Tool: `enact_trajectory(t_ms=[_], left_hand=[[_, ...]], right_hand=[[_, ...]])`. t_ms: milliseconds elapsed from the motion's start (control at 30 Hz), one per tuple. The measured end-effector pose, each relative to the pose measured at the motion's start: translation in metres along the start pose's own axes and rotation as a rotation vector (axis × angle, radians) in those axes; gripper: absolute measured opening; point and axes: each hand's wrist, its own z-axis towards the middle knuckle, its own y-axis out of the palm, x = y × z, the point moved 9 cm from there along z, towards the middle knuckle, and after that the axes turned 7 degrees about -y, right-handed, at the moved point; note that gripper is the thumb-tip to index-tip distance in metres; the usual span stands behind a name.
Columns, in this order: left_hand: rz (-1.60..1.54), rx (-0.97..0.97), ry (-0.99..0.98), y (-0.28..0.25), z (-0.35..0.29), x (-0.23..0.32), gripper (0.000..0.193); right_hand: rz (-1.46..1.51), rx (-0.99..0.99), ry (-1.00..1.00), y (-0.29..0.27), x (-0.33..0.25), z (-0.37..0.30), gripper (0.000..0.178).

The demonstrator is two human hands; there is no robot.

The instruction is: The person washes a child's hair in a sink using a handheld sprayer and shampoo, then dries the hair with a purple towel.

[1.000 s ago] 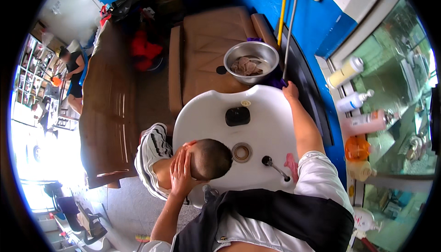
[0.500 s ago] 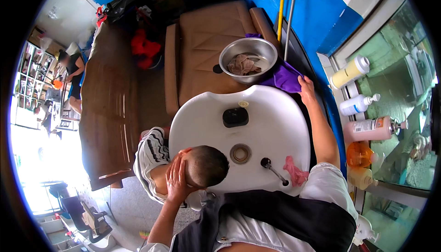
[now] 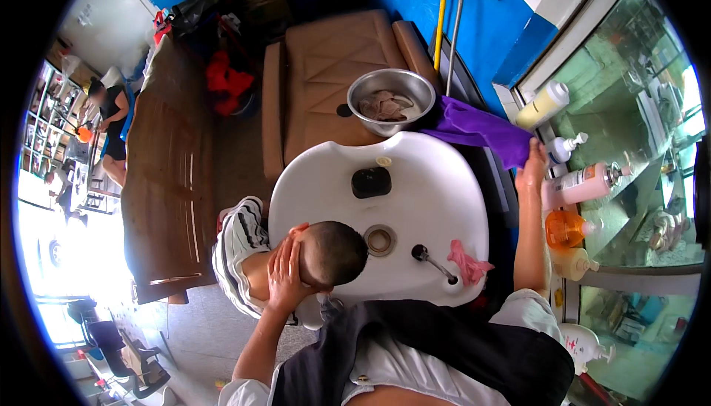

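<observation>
A person in a striped top bends over the white wash basin [image 3: 444,161], their short-haired head [image 3: 342,255] above its near left side. My left hand [image 3: 287,276] lies along the side of that head near the ear, its fingers stretched out flat. Off the basin's right side, my right hand [image 3: 532,165] grips one end of a purple towel [image 3: 474,130]. The towel stretches leftward toward a steel bowl [image 3: 422,102] with a wet brownish cloth [image 3: 385,105] in it. The bowl stands beyond the basin's far rim.
A faucet [image 3: 437,264] and a pink cloth [image 3: 468,262] are at the basin's near right. Several pump bottles [image 3: 574,185] line the window ledge. A brown padded seat [image 3: 333,58] lies beyond the basin, a brown sheet-like panel [image 3: 167,184] on the left. Another person [image 3: 111,121] stands far left.
My right hand has moved right and toward me, drawing the purple towel out from beside the bowl so it stretches longer. My left hand stays on the person's head.
</observation>
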Motion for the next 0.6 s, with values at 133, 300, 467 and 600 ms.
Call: enact_trajectory(t_ms=[133, 300, 467, 600], left_hand=[[0.004, 0.028, 0.043, 0.001, -0.004, -0.003, 0.121], [0.018, -0.067, 0.018, 0.011, -0.004, -0.009, 0.13], [-0.146, -0.199, 0.113, -0.004, 0.011, -0.001, 0.121], [-0.338, -0.078, 0.297, -0.054, 0.058, 0.084, 0.103]], right_hand=[[0.151, 0.04, -0.259, -0.011, -0.1, -0.004, 0.039], [0.182, -0.264, -0.406, 0.026, -0.21, -0.048, 0.027], [0.488, -0.67, -0.449, 0.083, -0.303, -0.106, 0.019], [0.613, -0.99, -0.357, 0.113, -0.356, -0.165, 0.03]])
